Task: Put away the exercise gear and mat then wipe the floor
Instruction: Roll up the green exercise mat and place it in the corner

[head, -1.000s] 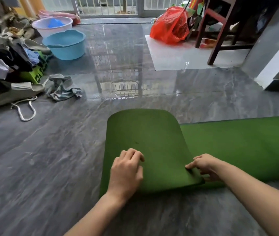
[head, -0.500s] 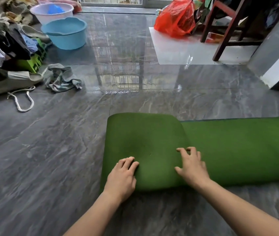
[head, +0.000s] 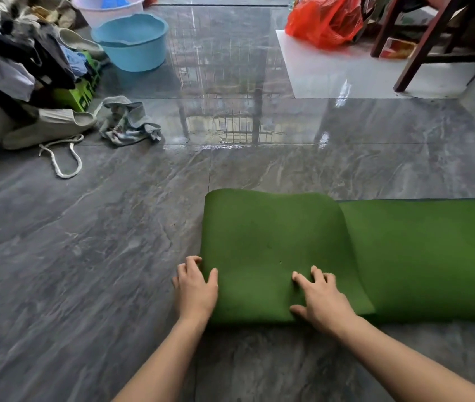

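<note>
The mat runs long to the right of both hands. The left hand grips the folded end's edge. The right hand, nearer the flat length, presses open-fingered on top.

A single head-worn camera looks forward and steeply down at the near floor, its wide view reaching the far doorway clutter.

bright daylight from ahead | glare on floor | wide-angle edge bending
</note>
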`<act>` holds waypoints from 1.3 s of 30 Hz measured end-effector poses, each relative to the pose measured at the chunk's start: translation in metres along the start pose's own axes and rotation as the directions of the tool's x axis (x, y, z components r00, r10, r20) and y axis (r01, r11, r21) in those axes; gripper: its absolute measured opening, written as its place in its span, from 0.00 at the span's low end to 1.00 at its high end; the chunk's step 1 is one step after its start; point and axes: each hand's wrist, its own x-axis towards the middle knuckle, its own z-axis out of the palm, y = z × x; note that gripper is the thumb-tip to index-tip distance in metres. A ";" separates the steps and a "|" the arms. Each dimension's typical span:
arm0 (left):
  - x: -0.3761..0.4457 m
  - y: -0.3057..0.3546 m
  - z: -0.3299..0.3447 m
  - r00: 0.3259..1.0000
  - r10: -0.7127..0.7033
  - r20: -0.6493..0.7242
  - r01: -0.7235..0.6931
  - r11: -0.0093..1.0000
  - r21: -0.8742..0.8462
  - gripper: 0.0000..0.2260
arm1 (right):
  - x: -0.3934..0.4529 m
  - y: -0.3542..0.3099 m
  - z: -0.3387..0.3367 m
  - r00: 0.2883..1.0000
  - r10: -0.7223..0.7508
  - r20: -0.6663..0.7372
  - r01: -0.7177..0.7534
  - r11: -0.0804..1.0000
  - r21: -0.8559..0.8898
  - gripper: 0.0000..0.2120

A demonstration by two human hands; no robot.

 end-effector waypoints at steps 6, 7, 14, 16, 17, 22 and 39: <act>0.025 0.005 -0.009 0.916 -0.281 0.287 0.334 0.930 -0.154 0.26 | 0.002 0.002 0.001 1.000 -0.010 0.011 0.010 1.000 -0.004 0.37; 0.029 0.006 -0.012 0.888 -0.302 0.347 0.396 0.885 -0.244 0.21 | 0.002 0.002 0.000 0.999 -0.007 0.042 0.007 1.000 -0.006 0.38; 0.030 0.010 -0.028 0.813 -0.287 0.507 0.505 0.781 -0.368 0.37 | -0.002 0.012 -0.021 0.981 -0.049 0.186 0.088 0.975 -0.206 0.58; 0.027 0.011 -0.031 0.836 -0.264 0.481 0.460 0.814 -0.354 0.35 | -0.006 0.010 -0.020 0.986 -0.060 0.153 0.097 0.964 -0.246 0.58; 0.025 0.016 -0.037 0.855 -0.243 0.457 0.423 0.838 -0.346 0.32 | -0.008 0.009 -0.016 0.990 -0.060 0.124 0.088 0.968 -0.233 0.57; 0.044 0.050 -0.066 0.885 -0.135 0.445 0.304 0.892 -0.335 0.24 | -0.023 0.009 -0.017 0.991 -0.100 -0.088 0.084 0.982 -0.170 0.53; 0.080 0.011 -0.334 0.939 -0.333 0.092 0.328 0.942 0.068 0.21 | -0.019 -0.240 -0.028 0.802 -0.585 0.121 0.526 0.788 0.320 0.55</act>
